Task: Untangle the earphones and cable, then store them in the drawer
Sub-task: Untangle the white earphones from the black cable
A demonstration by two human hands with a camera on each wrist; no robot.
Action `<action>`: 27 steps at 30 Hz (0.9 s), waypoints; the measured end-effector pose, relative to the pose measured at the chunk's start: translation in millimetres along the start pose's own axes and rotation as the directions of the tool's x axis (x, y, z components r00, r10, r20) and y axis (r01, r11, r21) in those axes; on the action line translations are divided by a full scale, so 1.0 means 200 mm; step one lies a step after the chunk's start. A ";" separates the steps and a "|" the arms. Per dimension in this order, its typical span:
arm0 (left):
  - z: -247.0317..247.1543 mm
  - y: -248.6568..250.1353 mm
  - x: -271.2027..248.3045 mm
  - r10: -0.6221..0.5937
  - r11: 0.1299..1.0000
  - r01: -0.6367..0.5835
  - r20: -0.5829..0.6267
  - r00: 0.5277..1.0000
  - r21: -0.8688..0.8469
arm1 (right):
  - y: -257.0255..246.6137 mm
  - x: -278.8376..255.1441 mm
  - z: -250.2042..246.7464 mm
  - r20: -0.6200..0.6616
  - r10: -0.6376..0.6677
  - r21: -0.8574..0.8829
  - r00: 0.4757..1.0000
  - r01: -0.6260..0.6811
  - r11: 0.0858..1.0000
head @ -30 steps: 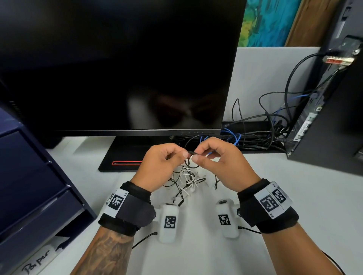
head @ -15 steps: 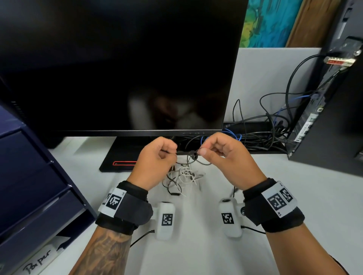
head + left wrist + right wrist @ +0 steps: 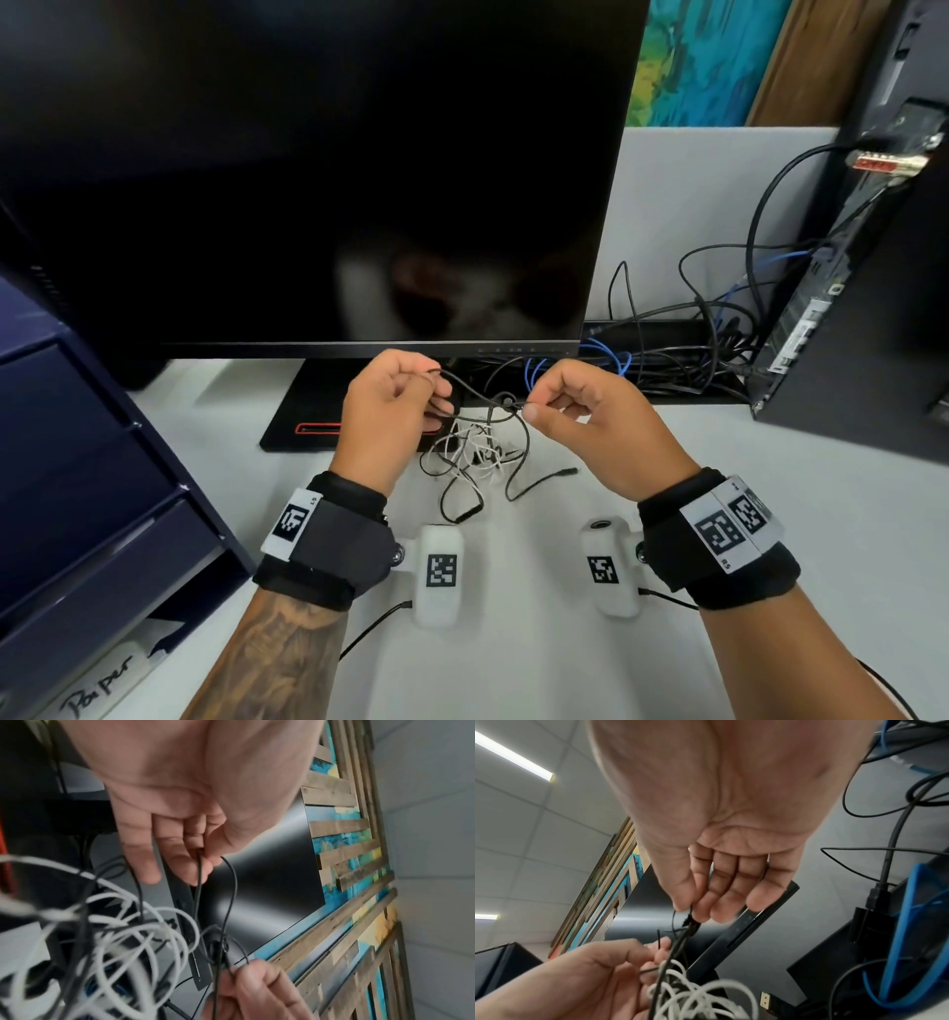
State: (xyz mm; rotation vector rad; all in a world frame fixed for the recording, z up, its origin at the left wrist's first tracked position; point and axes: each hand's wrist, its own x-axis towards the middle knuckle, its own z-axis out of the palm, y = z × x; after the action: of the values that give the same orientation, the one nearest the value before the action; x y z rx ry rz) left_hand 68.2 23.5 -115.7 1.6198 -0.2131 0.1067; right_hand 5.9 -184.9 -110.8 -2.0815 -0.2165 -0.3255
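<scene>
A tangle of thin black earphone wire [image 3: 464,385] and white cable [image 3: 475,447] hangs between my hands above the white desk [image 3: 719,514], its lower loops resting on the desk. My left hand [image 3: 431,380] pinches the black wire between thumb and fingers, as the left wrist view [image 3: 203,860] confirms. My right hand [image 3: 531,408] pinches the black wire at a small knot, seen close in the right wrist view [image 3: 690,908]. A short stretch of wire runs between the two hands. The blue drawer unit [image 3: 77,462] stands at the left, its drawers closed.
A large dark monitor [image 3: 308,180] stands just behind my hands, its base [image 3: 318,411] under them. A black computer tower [image 3: 873,308] and a pile of black and blue cables [image 3: 667,354] fill the back right. A "Paper" label [image 3: 97,694] lies at the front left.
My hands have moved apart, drawing the black wire out between them. The tangle has loosened, and a black wire end now lies out to the right on the desk.
</scene>
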 end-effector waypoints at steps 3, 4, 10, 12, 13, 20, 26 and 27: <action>0.00 0.02 -0.01 0.036 0.998 -0.043 0.130 0.991 0.054 | -0.01 0.00 0.01 -0.011 0.007 0.013 1.000 -0.007 1.000; 0.01 0.02 -0.02 0.055 0.991 -0.078 0.192 0.980 0.112 | -0.01 0.00 0.01 -0.016 0.011 0.020 1.000 -0.011 1.000; 0.03 -0.01 -0.05 0.112 0.948 -0.222 0.415 0.903 0.229 | -0.01 0.00 0.02 0.009 0.008 0.017 1.000 -0.008 1.000; 0.03 -0.01 -0.05 0.127 0.934 -0.255 0.434 0.892 0.250 | -0.01 0.00 0.02 -0.003 0.011 0.017 1.000 -0.010 1.000; 0.03 -0.01 -0.05 0.126 0.930 -0.258 0.432 0.893 0.262 | 0.00 0.00 0.02 -0.010 0.012 0.013 1.000 -0.012 1.000; 0.01 0.01 -0.02 0.142 0.973 -0.160 0.116 0.983 0.164 | 0.01 0.00 0.00 0.010 0.029 -0.035 1.000 -0.029 0.999; -0.01 0.03 -0.02 0.116 0.973 -0.125 -0.054 0.992 -0.194 | 0.02 0.00 0.00 0.057 0.033 -0.087 0.998 -0.028 0.996; -0.01 0.02 -0.01 0.125 0.970 -0.136 -0.070 0.990 -0.199 | 0.02 0.00 0.00 0.059 0.035 -0.096 0.998 -0.029 0.995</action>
State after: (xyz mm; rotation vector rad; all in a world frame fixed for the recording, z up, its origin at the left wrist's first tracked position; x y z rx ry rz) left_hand 65.2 25.3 -112.3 1.3966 -0.2781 0.2247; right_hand 6.7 -187.6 -113.9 -2.1884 -0.2072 -0.2571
